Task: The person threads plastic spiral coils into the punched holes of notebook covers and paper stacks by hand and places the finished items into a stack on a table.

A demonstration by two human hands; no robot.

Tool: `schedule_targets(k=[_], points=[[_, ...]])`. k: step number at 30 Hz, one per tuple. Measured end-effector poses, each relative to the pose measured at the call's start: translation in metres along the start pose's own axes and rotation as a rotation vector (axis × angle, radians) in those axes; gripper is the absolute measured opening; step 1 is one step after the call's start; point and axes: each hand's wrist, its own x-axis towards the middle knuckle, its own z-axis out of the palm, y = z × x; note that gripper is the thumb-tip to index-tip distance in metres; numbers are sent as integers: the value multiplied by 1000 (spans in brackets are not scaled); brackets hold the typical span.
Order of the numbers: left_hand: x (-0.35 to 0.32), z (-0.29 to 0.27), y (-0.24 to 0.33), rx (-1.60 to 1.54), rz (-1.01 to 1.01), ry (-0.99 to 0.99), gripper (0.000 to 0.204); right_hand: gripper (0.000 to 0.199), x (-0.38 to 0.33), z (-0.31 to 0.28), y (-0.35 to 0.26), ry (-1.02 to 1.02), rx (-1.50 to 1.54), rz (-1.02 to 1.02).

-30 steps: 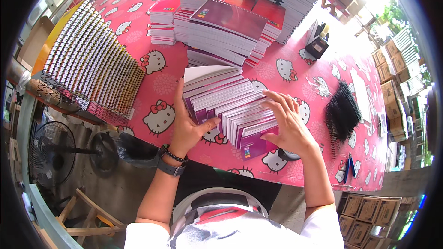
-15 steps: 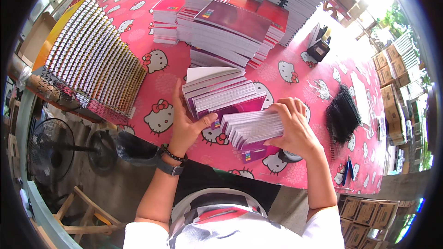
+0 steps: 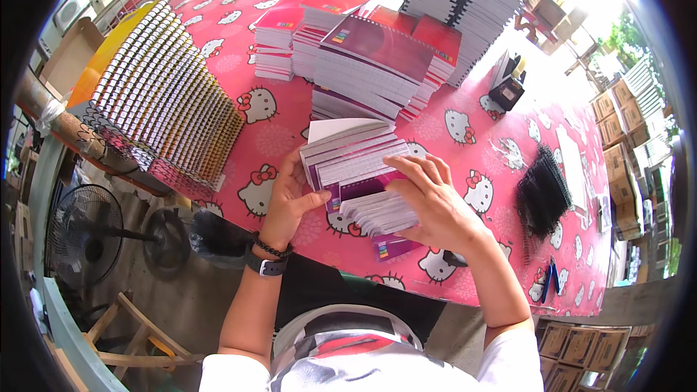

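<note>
Two leaning bundles of purple-covered notebook pages lie before me on the pink table. My left hand (image 3: pixel 294 196) is closed around the left end of the farther bundle (image 3: pixel 359 160), its thumb pressed on a purple cover. At the right, my right hand (image 3: pixel 439 199) curves over the pages, its fingertips at the right end of the farther bundle. Its thumb rests by the nearer bundle (image 3: pixel 377 214), whose right end it hides. The nearer pages are fanned, and a purple cover (image 3: pixel 396 247) sticks out beneath them. Punched holes run along a cover edge.
Red-covered notebooks (image 3: pixel 377 47) are piled beyond my hands. A tall stack of spiral-bound books (image 3: pixel 170 94) stands left; black-bound ones (image 3: pixel 486 7) stand far back. Black binding coils (image 3: pixel 543 192), blue-handled pliers (image 3: pixel 550 279) and a black box (image 3: pixel 506 92) lie right. A fan (image 3: pixel 87 225) stands lower left.
My right hand has shifted left and forward from the nearer bundle's right end to over the farther bundle. The nearer pages have slumped lower. My left hand keeps its grip.
</note>
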Motion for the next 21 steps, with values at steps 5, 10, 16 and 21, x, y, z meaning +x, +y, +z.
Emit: schedule_targets(k=[5,10,16,21], points=[[2,1,-1,38,-17,15,72,66,9,6,-2,-67,13,11],[2,2,0,-18,-39,49,62,71,1,5,-6,-69,-24,9],[5,-7,0,-40,-82,65,47,75,-11,8,-10,-35,-65,-3],[11,5,10,66,-107,82,45,74,-12,10,-10,-8,-42,-6]])
